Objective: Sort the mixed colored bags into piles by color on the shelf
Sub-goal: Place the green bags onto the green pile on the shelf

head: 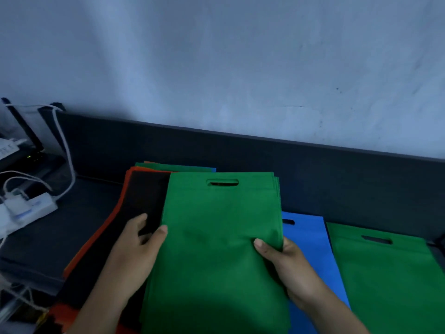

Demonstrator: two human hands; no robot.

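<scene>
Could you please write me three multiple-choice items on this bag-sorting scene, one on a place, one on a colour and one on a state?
1. Where does the blue bag lie?
A. Between the held green bag and the green bag on the right
B. On the power strip
C. Against the wall

2. What colour is the bag on top of the mixed stack, under the left hand?
A. Yellow
B. Black
C. White

3. What is the right hand doing?
A. Resting flat on the shelf
B. Holding a cable
C. Gripping the held green bag's right edge

Answers: 1 A, as blue shows between the two green bags; 2 B, as the black bag lies over an orange one; 3 C, as the thumb presses on the green fabric with the fingers behind it.
</scene>
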